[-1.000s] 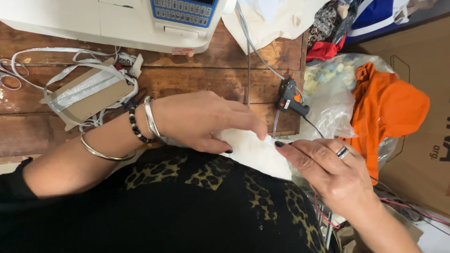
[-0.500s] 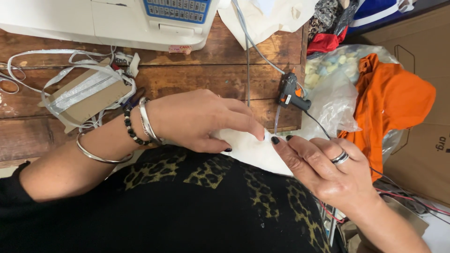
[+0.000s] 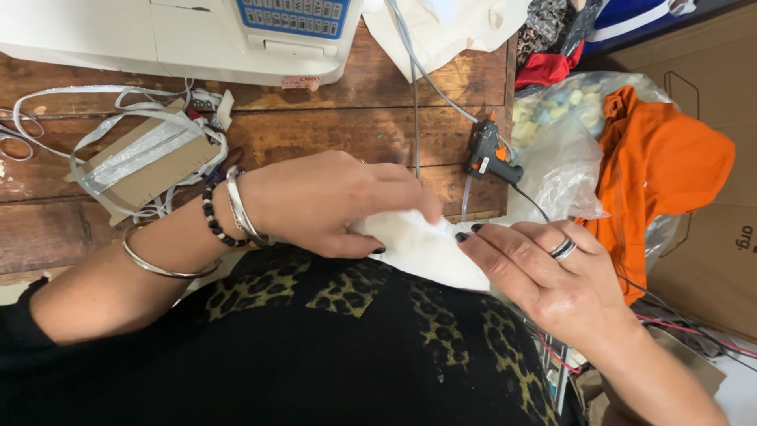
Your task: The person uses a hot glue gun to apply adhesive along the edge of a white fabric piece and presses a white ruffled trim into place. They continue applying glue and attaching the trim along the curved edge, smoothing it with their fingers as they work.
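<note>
A soft white stuffed cloth piece [image 3: 422, 248] lies on my lap at the front edge of the wooden table [image 3: 315, 126]. My left hand [image 3: 331, 201] lies over its left end, palm down, fingers curled around it and thumb tucked beneath. My right hand [image 3: 544, 272], with a ring on one finger, presses its fingertips against the piece's right side. Much of the white piece is hidden under my left hand.
A white sewing machine [image 3: 181, 35] stands at the table's back. A cardboard card wound with silver ribbon [image 3: 134, 162] lies at the left. A glue gun [image 3: 489, 150] rests near the right edge beside a clear bag of stuffing [image 3: 560, 142], orange cloth [image 3: 662, 166] and cardboard boxes [image 3: 710, 260].
My left hand has slid a little to the right over the white piece. My right hand's fingers have closed in on the piece from the right.
</note>
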